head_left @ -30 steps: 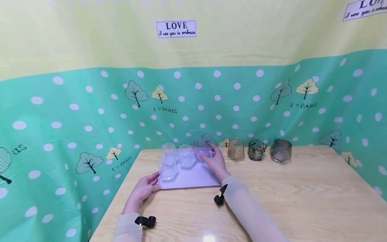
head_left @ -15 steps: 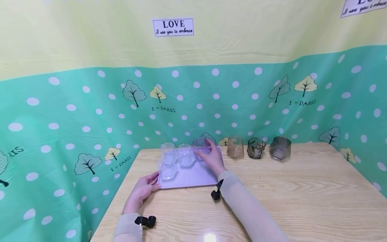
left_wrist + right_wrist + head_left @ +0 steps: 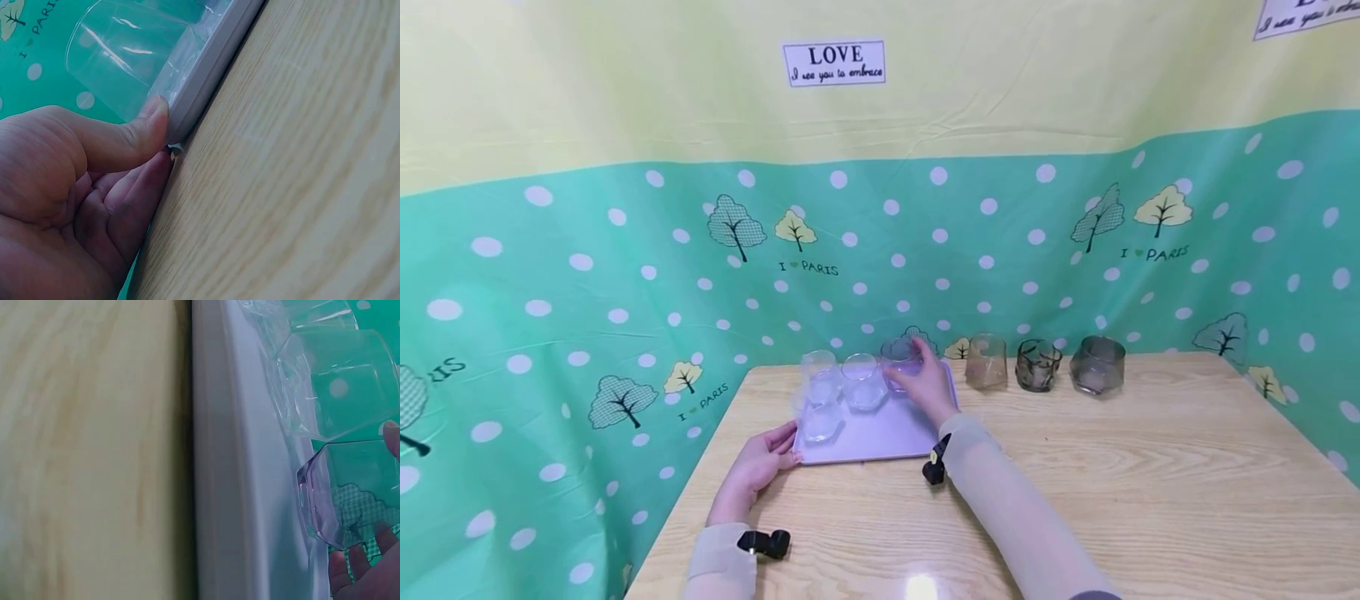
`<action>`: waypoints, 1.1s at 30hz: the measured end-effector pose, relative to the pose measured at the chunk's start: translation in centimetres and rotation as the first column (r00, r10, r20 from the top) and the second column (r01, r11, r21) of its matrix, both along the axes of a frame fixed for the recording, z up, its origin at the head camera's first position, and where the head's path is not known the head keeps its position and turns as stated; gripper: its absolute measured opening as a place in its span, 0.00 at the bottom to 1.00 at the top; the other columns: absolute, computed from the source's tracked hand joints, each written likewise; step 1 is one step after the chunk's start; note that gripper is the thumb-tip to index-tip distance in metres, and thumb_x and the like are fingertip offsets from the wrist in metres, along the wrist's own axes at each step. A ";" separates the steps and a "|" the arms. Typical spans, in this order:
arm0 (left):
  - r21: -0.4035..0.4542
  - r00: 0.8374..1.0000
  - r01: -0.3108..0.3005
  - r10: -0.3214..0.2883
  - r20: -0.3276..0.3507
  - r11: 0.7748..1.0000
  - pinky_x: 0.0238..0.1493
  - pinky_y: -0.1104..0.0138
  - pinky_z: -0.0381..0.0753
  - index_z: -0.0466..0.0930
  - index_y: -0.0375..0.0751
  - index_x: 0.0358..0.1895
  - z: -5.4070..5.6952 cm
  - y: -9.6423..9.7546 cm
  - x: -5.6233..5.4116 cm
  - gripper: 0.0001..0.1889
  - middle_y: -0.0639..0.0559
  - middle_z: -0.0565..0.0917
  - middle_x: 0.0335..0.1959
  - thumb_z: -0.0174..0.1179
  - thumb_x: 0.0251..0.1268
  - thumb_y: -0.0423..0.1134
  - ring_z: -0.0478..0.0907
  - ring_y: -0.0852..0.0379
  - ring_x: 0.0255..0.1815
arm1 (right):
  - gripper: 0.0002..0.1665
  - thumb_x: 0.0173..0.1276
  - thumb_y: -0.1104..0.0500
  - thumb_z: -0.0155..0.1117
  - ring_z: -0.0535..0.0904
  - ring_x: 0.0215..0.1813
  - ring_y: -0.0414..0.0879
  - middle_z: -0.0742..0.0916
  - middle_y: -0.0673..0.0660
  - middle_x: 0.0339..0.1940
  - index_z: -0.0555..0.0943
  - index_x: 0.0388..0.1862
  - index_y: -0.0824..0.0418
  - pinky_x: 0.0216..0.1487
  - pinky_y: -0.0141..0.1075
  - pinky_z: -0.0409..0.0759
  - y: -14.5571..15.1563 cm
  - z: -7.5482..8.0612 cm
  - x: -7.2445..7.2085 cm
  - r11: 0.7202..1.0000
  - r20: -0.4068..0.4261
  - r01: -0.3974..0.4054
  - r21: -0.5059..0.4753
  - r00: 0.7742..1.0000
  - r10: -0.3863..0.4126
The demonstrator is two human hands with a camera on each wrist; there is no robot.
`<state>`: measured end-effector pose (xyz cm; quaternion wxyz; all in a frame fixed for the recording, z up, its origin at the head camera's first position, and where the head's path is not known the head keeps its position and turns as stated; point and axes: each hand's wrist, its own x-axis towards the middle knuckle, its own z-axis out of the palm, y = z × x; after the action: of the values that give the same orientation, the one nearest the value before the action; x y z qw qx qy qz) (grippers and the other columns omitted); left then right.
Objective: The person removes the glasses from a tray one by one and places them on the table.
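Observation:
A pale purple tray lies on the wooden table, with clear glasses grouped on its left half. My left hand pinches the tray's near left corner, thumb against the rim in the left wrist view and fingers curled low beside it. At the tray's far right, my right hand holds a purple-tinted glass upright, thumb on one side and fingers on the other. This glass stands beside a clear one, its base close over the tray in the right wrist view.
Right of the tray, along the table's back edge, stand an amber glass, a dark patterned glass and a smoky grey glass. A green dotted curtain hangs right behind the table.
My right hand and forearm have shifted slightly left and away, still at the purple-tinted glass. The left hand stays on the tray corner, and the other glasses stand as before.

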<state>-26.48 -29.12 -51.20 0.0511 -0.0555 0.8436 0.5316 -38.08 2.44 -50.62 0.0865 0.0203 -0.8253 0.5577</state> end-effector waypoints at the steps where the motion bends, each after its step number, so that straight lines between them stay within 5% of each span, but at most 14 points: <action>1: 0.001 1.000 0.000 0.000 0.001 1.000 0.83 0.44 0.56 0.68 0.33 0.79 0.0 0.0 0.0 0.38 0.38 0.74 0.75 0.71 0.67 0.28 0.66 0.38 0.79 | 0.61 0.62 0.42 0.83 0.67 0.82 0.59 0.73 0.59 0.82 0.60 0.88 0.50 0.83 0.54 0.64 0.0 -0.1 -0.1 1.000 0.002 0.000 0.011 1.000 0.000; 10: 0.014 1.000 -0.004 0.005 -0.011 1.000 0.82 0.46 0.59 0.68 0.33 0.79 0.0 0.1 0.0 0.37 0.38 0.75 0.74 0.70 0.67 0.26 0.68 0.40 0.78 | 0.58 0.65 0.40 0.80 0.67 0.82 0.59 0.74 0.59 0.82 0.62 0.87 0.52 0.84 0.54 0.61 0.6 0.1 -0.2 0.996 0.018 -0.014 0.086 1.000 0.012; 33: 0.095 1.000 -0.002 0.004 -0.020 0.995 0.76 0.52 0.67 0.66 0.27 0.78 -0.2 0.2 0.0 0.38 0.34 0.72 0.75 0.69 0.64 0.22 0.70 0.39 0.76 | 0.56 0.62 0.45 0.83 0.70 0.79 0.60 0.75 0.59 0.80 0.66 0.84 0.53 0.81 0.54 0.67 0.6 0.1 -0.4 0.997 0.048 0.001 0.079 0.999 -0.005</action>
<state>-26.53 -28.97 -51.39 0.0446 -0.0490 0.8177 0.5719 -38.52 3.00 -50.49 0.0664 0.0091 -0.8486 0.5248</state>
